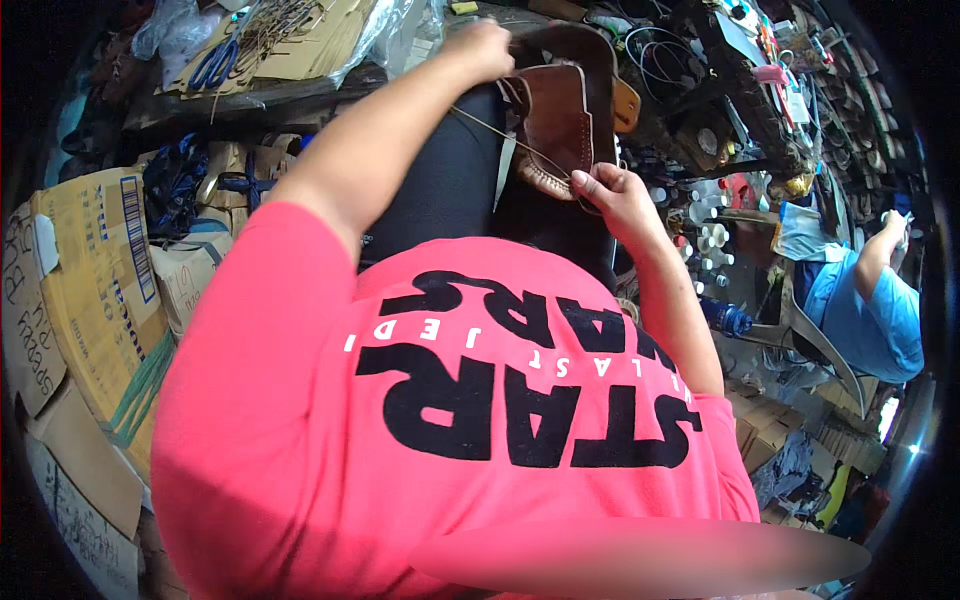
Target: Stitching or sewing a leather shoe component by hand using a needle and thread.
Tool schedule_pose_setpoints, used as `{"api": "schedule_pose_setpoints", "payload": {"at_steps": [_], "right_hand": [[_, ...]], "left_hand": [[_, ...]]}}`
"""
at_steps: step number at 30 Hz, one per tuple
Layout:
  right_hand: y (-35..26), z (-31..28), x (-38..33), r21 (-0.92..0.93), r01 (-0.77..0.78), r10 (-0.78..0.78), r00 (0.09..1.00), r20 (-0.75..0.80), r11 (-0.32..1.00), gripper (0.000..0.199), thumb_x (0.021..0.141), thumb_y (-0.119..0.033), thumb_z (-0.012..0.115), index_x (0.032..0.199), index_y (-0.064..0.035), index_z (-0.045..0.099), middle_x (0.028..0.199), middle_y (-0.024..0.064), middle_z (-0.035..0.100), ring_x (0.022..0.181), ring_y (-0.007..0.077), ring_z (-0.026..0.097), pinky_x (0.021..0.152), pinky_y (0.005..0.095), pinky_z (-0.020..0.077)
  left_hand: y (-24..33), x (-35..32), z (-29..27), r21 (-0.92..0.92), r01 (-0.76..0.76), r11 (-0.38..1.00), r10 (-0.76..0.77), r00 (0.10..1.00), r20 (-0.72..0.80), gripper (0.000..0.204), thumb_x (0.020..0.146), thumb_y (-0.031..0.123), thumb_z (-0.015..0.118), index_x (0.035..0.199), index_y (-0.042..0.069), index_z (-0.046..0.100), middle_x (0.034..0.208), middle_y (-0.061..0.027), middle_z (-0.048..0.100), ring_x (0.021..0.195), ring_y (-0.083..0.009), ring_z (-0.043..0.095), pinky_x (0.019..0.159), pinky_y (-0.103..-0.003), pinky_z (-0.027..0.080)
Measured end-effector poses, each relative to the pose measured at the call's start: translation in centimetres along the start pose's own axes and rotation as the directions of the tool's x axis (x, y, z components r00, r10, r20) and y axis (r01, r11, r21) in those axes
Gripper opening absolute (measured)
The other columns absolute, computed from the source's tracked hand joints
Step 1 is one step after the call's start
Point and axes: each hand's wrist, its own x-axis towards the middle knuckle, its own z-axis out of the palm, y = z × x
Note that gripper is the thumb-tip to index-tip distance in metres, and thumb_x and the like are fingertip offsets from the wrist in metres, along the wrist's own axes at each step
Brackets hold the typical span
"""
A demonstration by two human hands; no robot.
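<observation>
A brown leather piece (pixel 556 115), which looks like a shoe upper, rests over my dark-trousered lap. Pale stitch holes run along one side, and its near end has a gathered, hand-sewn edge (pixel 545 181). My right hand (pixel 612 196) is closed at that edge, thumb and fingers pinching a light thread (pixel 515 142). The thread stretches up and left across the leather toward my left leg. Beyond the leather's upper left corner, my left hand (pixel 482 52) is raised in a closed grip; what lies inside it is hidden.
Blue-handled scissors (pixel 214 64) lie by brown sheets (pixel 300 45) on a bench at the upper left. Cardboard boxes (pixel 100 270) stand on the left. Several small bottles (pixel 708 235) sit to the right, near another person in a blue shirt (pixel 875 310).
</observation>
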Motion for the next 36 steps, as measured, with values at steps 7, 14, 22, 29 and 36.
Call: {"api": "schedule_pose_setpoints", "payload": {"at_steps": [7,14,22,29,36], "right_hand": [[-0.9,-0.9,0.8,-0.420,-0.036,-0.010,0.994,-0.107,0.907,0.042,0.082,-0.044,0.061,0.082,-0.0025,0.066,0.068,0.0174,0.062,0.065,0.0275,0.062,0.064,0.0378,0.0464],[0.5,-3.0,3.6,-0.355,0.046,-0.024,0.997,0.069,0.934,0.039,0.079,-0.041,0.067,0.088,-0.0034,0.068,0.070,0.0141,0.064,0.066,0.0196,0.061,0.065,0.0342,0.0471],[3.0,-10.6,-1.6,0.073,0.020,0.009,0.925,-0.379,0.997,0.039,0.087,-0.039,0.057,0.111,-0.0089,0.064,0.105,0.0035,0.064,0.103,0.0141,0.053,0.093,0.0281,0.0362],[3.6,-10.8,-3.5,-0.662,0.091,-0.493,0.744,-0.452,0.744,0.023,0.082,-0.029,0.064,0.095,-0.0097,0.069,0.098,0.0107,0.062,0.098,0.0234,0.057,0.083,0.0355,0.0450],[-3.5,-2.3,0.2,-0.499,0.224,-0.173,0.974,0.147,0.837,0.022,0.086,-0.021,0.061,0.087,0.0017,0.059,0.065,0.0078,0.051,0.061,0.0121,0.044,0.059,0.0299,0.0414]], "left_hand": [[4.2,1.6,1.6,0.126,0.220,0.967,-0.250,0.910,0.330,0.040,0.073,0.032,0.070,0.104,0.007,0.065,0.111,-0.0117,0.062,0.107,-0.0288,0.057,0.087,-0.041,0.048],[6.8,-6.7,-0.1,-0.456,-0.520,0.722,0.498,0.849,-0.179,0.031,0.077,0.035,0.068,0.088,0.006,0.061,0.085,-0.0126,0.059,0.083,-0.0284,0.059,0.071,-0.039,0.047],[7.4,-12.5,-0.4,-0.433,-0.504,0.747,0.506,0.854,-0.121,0.028,0.075,0.028,0.069,0.083,0.004,0.058,0.079,-0.0108,0.056,0.074,-0.0295,0.058,0.067,-0.037,0.047],[7.7,-11.4,-1.8,-0.446,-0.527,0.724,0.599,0.800,0.026,0.028,0.076,0.031,0.069,0.081,0.004,0.062,0.078,-0.0112,0.060,0.075,-0.0294,0.060,0.067,-0.037,0.048],[8.0,-5.5,-0.3,-0.562,-0.504,0.656,0.619,0.786,0.017,0.015,0.077,0.019,0.066,0.089,0.011,0.068,0.095,-0.0082,0.057,0.093,-0.0255,0.057,0.081,-0.034,0.045]]}}
